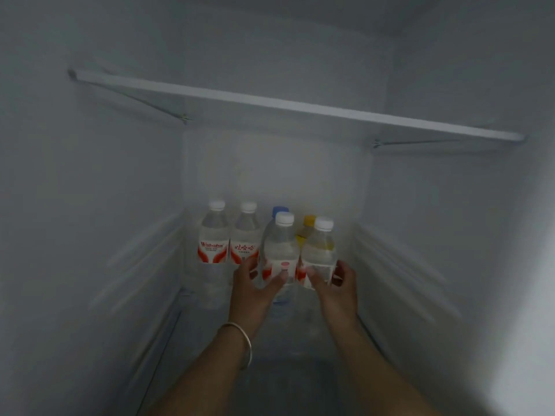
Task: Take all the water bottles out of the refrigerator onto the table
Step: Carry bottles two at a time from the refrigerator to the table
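Your left hand [255,283] curls round a white-capped water bottle [280,250], and your right hand [333,280] grips its neighbour [319,253]; both stand upright inside the refrigerator [90,205]. Left of your left hand stand two more labelled bottles [229,235], touching. Behind your hands, a blue cap [277,210] and a yellow-capped bottle [307,225] peek out.
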